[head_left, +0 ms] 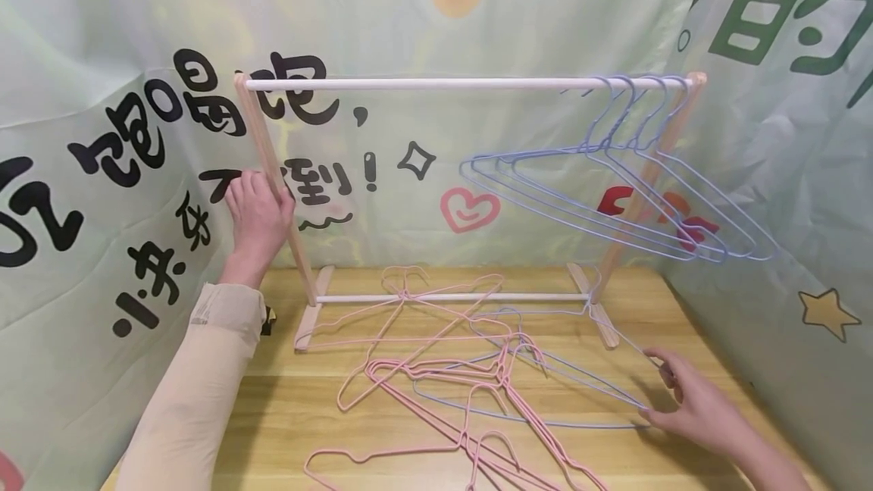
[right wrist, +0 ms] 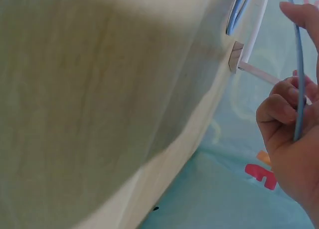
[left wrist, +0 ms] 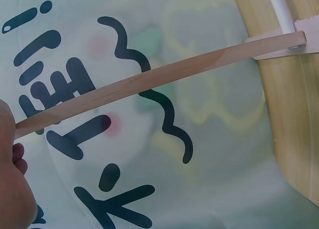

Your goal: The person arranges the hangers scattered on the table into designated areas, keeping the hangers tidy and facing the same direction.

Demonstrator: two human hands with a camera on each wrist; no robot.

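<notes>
Several hangers (head_left: 603,146) are hanging on the rack (head_left: 477,84). The left hand (head_left: 259,207) is gripping the rack's left upright (head_left: 258,127); the right hand (head_left: 696,400), fingers curled, is pinching a blue hanger (right wrist: 300,64) beside the rack's right foot (head_left: 605,328), apparently gathering it, probably needing lifting onto the rack next.

Thin blue wire hangers (head_left: 605,146) and pink wire hangers (head_left: 503,377) are looking smooth; the pale wooden left post (left wrist: 159,78) is looking matt, the pale-green cloth backdrop (head_left: 395,21) creased.
</notes>
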